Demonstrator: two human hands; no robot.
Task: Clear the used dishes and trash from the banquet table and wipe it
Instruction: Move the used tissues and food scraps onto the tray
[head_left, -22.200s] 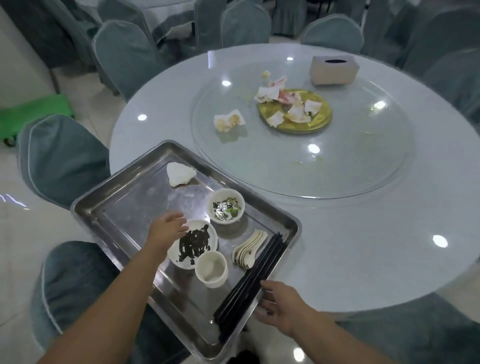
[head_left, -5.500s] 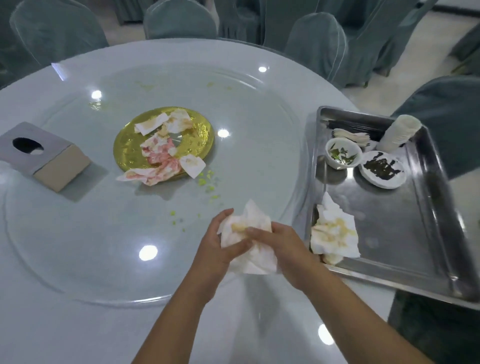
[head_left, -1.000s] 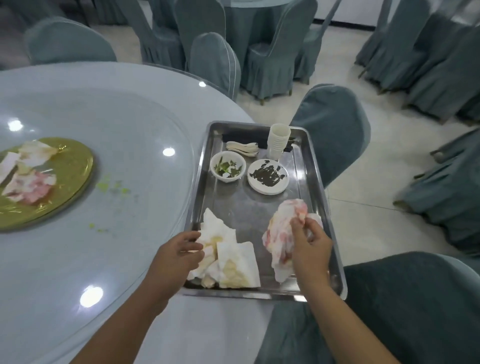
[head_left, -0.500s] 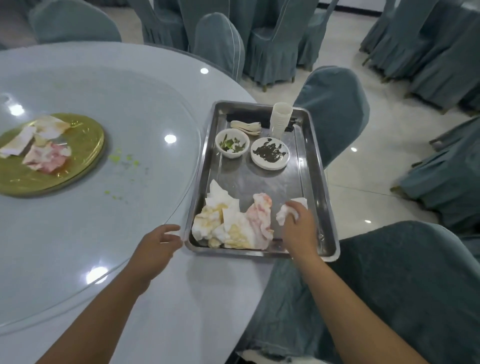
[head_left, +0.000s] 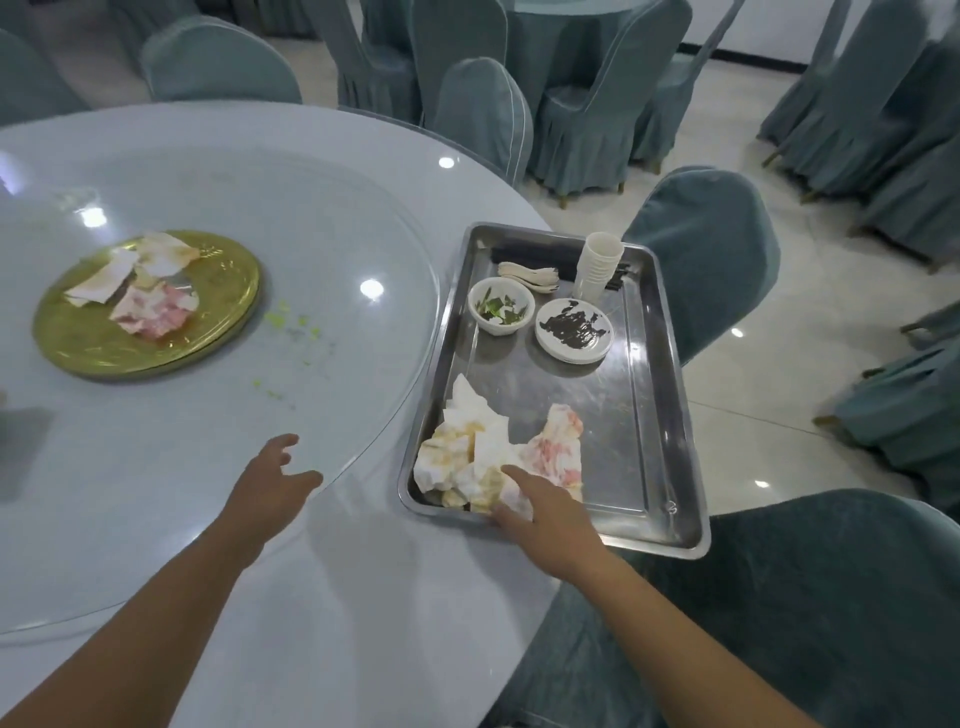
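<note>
Left hand (head_left: 270, 480) hovers over the bench (head_left: 363, 597), fingers loosely spread, holding nothing. Right hand (head_left: 540, 512) rests straight-fingered on soiled napkins (head_left: 493, 457) piled at the near end of the metal tray (head_left: 654, 415). Bowl (head_left: 501, 312), saucer (head_left: 574, 330), stacked cups (head_left: 597, 265) at its far end. Gold plate (head_left: 218, 291) with more napkins sits on the glass turntable (head_left: 337, 234).

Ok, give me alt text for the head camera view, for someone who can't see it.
A person's right hand rests on crumpled stained napkins at the near end of a metal tray that also holds a bowl, a plate, spoons and stacked cups. The open left hand hovers over the round table, where a gold plate holds more napkins.
</note>
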